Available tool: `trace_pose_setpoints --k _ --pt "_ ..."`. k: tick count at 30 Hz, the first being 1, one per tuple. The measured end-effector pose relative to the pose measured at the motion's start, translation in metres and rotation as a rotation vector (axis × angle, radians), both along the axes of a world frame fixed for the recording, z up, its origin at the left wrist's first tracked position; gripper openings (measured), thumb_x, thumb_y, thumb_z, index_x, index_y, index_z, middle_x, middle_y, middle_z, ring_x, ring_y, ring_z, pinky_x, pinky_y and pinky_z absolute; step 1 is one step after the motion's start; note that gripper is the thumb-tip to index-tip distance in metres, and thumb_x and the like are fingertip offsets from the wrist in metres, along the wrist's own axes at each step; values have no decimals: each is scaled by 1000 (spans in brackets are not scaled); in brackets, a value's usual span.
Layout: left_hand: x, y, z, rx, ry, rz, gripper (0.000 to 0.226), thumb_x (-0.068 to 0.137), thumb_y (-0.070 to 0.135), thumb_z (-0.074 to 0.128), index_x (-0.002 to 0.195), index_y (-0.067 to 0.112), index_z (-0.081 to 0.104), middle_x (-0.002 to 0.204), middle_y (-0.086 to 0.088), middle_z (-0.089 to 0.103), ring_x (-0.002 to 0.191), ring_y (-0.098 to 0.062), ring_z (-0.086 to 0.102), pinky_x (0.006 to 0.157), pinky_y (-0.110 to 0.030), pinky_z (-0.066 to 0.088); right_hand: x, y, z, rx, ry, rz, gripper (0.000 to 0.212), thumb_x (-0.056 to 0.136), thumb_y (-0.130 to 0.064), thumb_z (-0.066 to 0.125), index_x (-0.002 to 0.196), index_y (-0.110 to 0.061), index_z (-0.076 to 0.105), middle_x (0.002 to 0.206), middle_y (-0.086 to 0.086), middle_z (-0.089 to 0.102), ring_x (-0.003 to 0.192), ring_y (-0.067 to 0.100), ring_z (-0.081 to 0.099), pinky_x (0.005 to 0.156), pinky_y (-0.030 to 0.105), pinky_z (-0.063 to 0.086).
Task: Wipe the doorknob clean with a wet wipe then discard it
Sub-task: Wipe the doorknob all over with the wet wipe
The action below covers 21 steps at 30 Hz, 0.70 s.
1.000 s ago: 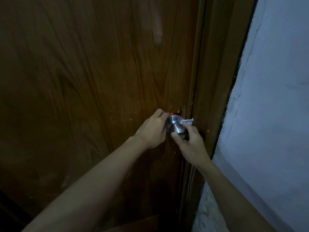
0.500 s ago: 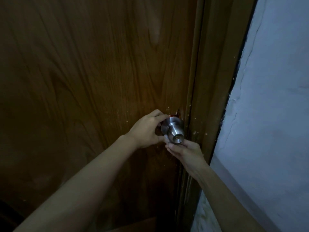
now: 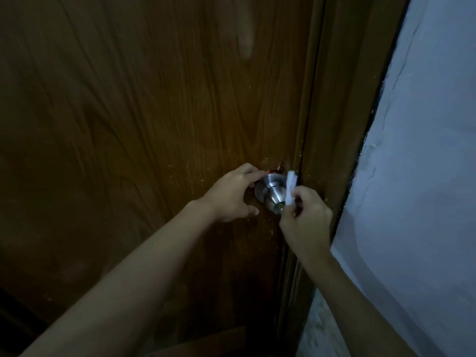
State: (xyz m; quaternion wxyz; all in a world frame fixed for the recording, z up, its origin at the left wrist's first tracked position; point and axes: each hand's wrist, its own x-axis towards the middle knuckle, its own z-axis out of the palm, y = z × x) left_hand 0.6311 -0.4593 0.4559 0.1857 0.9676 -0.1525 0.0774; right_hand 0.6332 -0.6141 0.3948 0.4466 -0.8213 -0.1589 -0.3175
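Observation:
A round steel doorknob (image 3: 273, 196) sticks out of the brown wooden door (image 3: 144, 130) near its right edge. My left hand (image 3: 231, 195) rests against the door just left of the knob, index finger touching the knob's base plate, thumb spread below. My right hand (image 3: 305, 219) pinches a small white wet wipe (image 3: 291, 188) against the right side of the knob. The wipe stands up as a narrow folded strip beside the knob's neck.
The wooden door frame (image 3: 334, 124) runs down right of the knob. A pale painted wall (image 3: 425, 189) with cracked edges fills the right side. The light is dim.
My right hand has swung from under the knob up to its right side, bringing the wipe into sight. My left index finger stays at the base plate.

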Motion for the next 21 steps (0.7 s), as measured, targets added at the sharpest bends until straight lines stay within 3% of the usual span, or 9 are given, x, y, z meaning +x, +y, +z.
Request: trace_pose_setpoints --k 4,7,9,12,15,17,18,21 --pt "0 -1 -1 7 -8 2 81 70 17 77 139 18 35 135 2 40 117 -14 47 98 -25 42 3 13 -11 -193 -23 126 44 81 -14 42 124 -3 47 122 19 55 112 29 54 85 30 50" --pt "1 -1 -3 -8 -7 2 79 70 16 76 138 17 36 134 1 40 116 -14 46 94 -20 38 3 3 -26 -331 -182 131 41 90 -15 38 126 1 48 132 24 51 125 35 46 95 42 49" --pt "1 -2 -3 -16 1 6 79 71 16 76 139 18 35 135 1 39 117 -14 45 94 -20 38 5 -3 -32 -326 -250 118 35 93 -12 40 122 3 52 126 24 57 116 32 55 88 35 52" --pt "0 -3 -2 -11 -4 9 79 71 16 76 138 19 35 135 1 39 119 -14 44 97 -23 39 10 -3 -22 -220 -86 93 45 87 -14 47 129 2 45 123 21 60 100 20 64 78 13 48" --pt "0 -3 0 -4 2 7 77 71 15 76 137 17 36 134 0 41 118 -15 45 99 -27 42 11 -5 -19 -265 -148 145 41 87 -7 46 127 2 48 128 23 56 113 27 58 92 22 45" --pt "0 -3 0 10 -7 4 76 71 15 75 137 15 37 132 -1 42 116 -17 46 98 -29 43 9 -5 -27 -337 -311 170 35 85 -3 43 116 6 56 122 25 59 118 31 52 101 34 40" --pt "1 -3 0 10 -7 5 76 71 15 75 137 15 38 132 -1 42 116 -17 47 97 -29 43 8 -4 -31 -339 -349 160 33 84 -1 44 113 7 58 119 26 61 117 33 51 103 33 38" --pt "-1 -5 -2 -11 12 21 78 71 15 76 138 17 37 134 0 41 119 -17 45 100 -32 43 5 4 -32 -173 -232 41 35 79 10 55 114 10 56 117 29 61 110 37 57 94 29 43"
